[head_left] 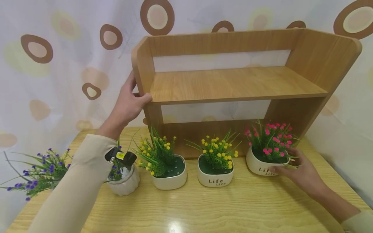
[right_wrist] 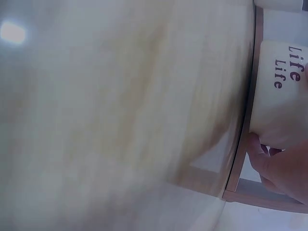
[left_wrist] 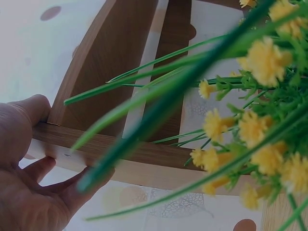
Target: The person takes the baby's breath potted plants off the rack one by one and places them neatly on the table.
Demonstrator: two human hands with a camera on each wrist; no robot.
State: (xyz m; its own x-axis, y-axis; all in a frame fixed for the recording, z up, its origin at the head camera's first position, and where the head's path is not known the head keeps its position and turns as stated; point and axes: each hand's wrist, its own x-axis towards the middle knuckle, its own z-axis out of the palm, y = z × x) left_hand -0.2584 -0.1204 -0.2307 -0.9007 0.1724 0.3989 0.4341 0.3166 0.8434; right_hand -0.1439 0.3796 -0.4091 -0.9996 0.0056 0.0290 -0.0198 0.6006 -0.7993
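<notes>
A two-tier wooden shelf (head_left: 215,84) stands at the back of the table. My left hand (head_left: 128,102) grips its left side panel, thumb at the front edge by the middle board; in the left wrist view, the fingers (left_wrist: 72,190) lie along the panel's outer face. At the shelf's lower right, my right hand (head_left: 303,171) holds a white pot (head_left: 259,166) of pink artificial flowers (head_left: 275,139), thumb on its front near the "Life" lettering. The right wrist view shows this pot (right_wrist: 276,110) with fingers at its side. Whether its base touches the table cannot be told.
Two white pots with yellow flowers (head_left: 215,171) (head_left: 170,179) stand before the shelf. Left of them is a ribbed white pot (head_left: 125,183) with purple flowers; more purple flowers (head_left: 40,171) are partly behind the left sleeve. A patterned curtain (head_left: 67,81) hangs behind the table (head_left: 186,210).
</notes>
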